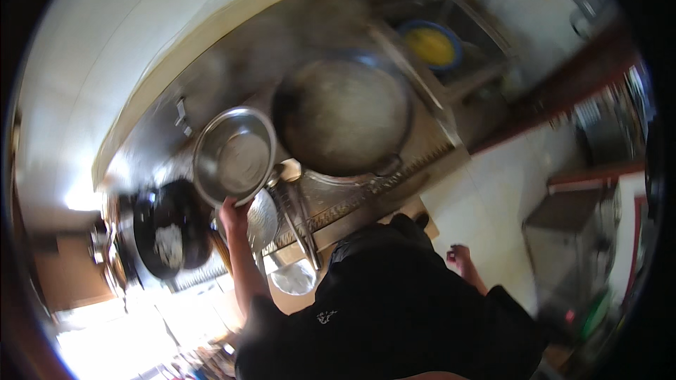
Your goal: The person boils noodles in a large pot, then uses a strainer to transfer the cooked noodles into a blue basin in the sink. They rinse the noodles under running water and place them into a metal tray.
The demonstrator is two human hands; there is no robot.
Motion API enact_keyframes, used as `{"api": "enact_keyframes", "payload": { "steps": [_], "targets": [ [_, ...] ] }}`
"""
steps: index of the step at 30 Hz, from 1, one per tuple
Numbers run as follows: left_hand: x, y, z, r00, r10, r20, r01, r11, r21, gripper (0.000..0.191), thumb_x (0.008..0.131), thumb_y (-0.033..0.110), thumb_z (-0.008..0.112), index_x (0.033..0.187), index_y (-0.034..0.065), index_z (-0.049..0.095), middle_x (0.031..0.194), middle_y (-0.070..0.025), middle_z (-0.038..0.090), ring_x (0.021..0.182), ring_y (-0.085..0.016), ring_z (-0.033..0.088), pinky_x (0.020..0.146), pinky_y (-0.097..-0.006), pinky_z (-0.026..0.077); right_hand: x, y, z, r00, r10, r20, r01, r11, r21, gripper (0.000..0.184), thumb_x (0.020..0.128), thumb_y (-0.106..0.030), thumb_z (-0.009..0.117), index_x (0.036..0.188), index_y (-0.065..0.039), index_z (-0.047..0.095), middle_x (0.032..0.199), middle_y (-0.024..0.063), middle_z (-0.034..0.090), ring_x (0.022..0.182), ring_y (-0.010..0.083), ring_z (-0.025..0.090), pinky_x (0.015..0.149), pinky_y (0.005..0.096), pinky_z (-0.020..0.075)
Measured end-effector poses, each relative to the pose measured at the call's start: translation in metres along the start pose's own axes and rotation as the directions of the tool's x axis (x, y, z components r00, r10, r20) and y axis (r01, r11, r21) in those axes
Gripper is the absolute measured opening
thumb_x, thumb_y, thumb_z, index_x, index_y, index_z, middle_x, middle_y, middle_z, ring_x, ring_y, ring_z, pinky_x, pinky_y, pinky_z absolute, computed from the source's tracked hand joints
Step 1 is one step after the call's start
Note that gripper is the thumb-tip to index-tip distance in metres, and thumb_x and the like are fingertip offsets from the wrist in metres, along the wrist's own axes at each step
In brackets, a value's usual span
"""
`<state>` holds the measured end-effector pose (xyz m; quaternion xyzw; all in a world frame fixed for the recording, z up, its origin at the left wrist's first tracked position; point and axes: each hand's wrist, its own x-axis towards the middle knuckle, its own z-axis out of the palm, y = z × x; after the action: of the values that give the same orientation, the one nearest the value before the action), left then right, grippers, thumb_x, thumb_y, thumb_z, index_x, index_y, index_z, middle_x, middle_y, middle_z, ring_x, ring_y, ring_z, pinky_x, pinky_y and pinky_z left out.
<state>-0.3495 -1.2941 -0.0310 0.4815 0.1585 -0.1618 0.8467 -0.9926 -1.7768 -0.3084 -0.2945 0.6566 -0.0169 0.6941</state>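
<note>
My left hand (pixel 236 215) grips the near rim of a round stainless-steel basin (pixel 235 155). The basin is held over the stove, its inside facing up and only bare metal showing in it. Just to its right sits a large wok (pixel 346 116) of cloudy, pale liquid with steam over it. Partly behind my left hand lies a perforated metal strainer (pixel 261 221). Long-handled ladles (pixel 290 171) rest beside it on the steel stove top. My right hand (pixel 460 258) hangs low at my side, away from the stove. Its fingers are curled, and blur hides whether anything is in them.
A black wok (pixel 171 229) with something white inside stands at the left. A blue-rimmed bowl (pixel 430 45) of yellow contents sits in the sink area (pixel 475 26) at the far right. A shiny metal bowl (pixel 294 277) is below the stove's front edge. A metal cabinet (pixel 560 232) stands right.
</note>
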Motion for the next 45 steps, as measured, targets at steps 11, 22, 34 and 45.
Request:
{"api": "enact_keyframes", "payload": {
  "steps": [11, 22, 34, 45],
  "targets": [
    [-0.059, -0.068, 0.180, 0.985, -0.021, 0.171, 0.006, 0.996, 0.089, 0.051, 0.076, 0.005, 0.050, 0.125, -0.0084, 0.051, 0.119, -0.0223, 0.062, 0.100, -0.041, 0.065, 0.093, -0.0519, 0.056, -0.010, -0.014, -0.130, 0.987, 0.117, -0.114, -0.119, 0.993, -0.010, 0.011, 0.093, -0.018, 0.056, 0.098, -0.008, 0.059, 0.076, 0.0117, 0.063, 0.055, 0.0222, 0.059, 0.053, 0.0392, 0.0543],
    [-0.051, -0.184, 0.381, 0.933, -0.047, 0.356, 0.001, 0.992, 0.129, 0.045, 0.079, 0.005, 0.049, 0.121, -0.0127, 0.052, 0.119, -0.0254, 0.062, 0.103, -0.044, 0.065, 0.091, -0.0554, 0.058, -0.038, -0.032, -0.307, 0.915, 0.212, -0.344, -0.030, 0.884, 0.467, 0.006, 0.086, -0.010, 0.055, 0.091, -0.007, 0.055, 0.076, 0.0109, 0.060, 0.060, 0.0214, 0.056, 0.054, 0.0357, 0.0525],
    [0.053, -0.320, 0.558, 0.895, -0.217, 0.389, 0.127, 0.962, 0.243, 0.039, 0.079, 0.002, 0.048, 0.112, -0.0188, 0.047, 0.111, -0.0296, 0.059, 0.090, -0.050, 0.064, 0.081, -0.0564, 0.060, -0.058, -0.012, -0.318, 0.858, 0.318, -0.404, 0.028, 0.755, 0.655, 0.003, 0.086, -0.011, 0.056, 0.085, -0.009, 0.055, 0.074, 0.0088, 0.059, 0.059, 0.0206, 0.055, 0.052, 0.0331, 0.0507],
    [0.135, -0.381, 0.668, 0.933, -0.257, 0.250, 0.152, 0.914, 0.375, 0.032, 0.082, 0.003, 0.044, 0.105, -0.0195, 0.043, 0.105, -0.0334, 0.057, 0.083, -0.051, 0.064, 0.070, -0.0571, 0.062, -0.062, -0.080, -0.271, 0.834, 0.332, -0.440, 0.068, 0.730, 0.680, 0.011, 0.090, -0.013, 0.058, 0.082, -0.007, 0.055, 0.071, 0.0086, 0.058, 0.057, 0.0202, 0.056, 0.050, 0.0329, 0.0489]
  ]
}}
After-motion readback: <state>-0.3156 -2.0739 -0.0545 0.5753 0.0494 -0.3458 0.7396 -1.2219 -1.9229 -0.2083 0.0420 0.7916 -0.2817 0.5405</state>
